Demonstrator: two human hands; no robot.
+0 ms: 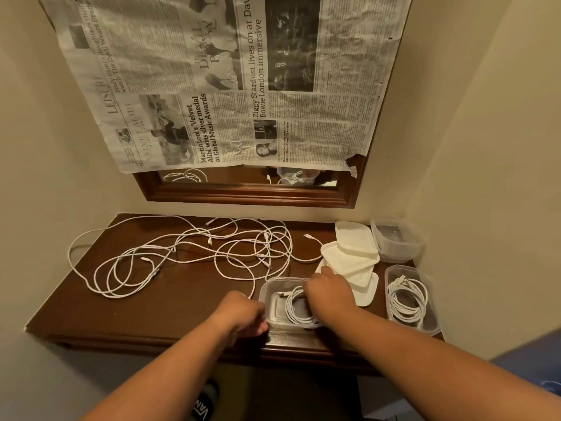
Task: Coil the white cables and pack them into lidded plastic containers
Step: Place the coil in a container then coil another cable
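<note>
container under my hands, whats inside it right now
A coiled white cable lies inside the clear container, one connector end near its back-left. The right hand covers the coil's right side and that rim; the left hand is at the left wall. No lid on it.

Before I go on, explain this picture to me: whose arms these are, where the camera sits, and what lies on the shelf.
There is one picture, from a camera worn on a person's head, looking down. The two bare arms are that person's. The left hand steadies a clear plastic container on the dark wooden shelf. The right hand presses a coiled white cable into it. Loose white cables sprawl to the left. White lids are stacked behind, beside an empty container. Another container holds a coil.
</note>
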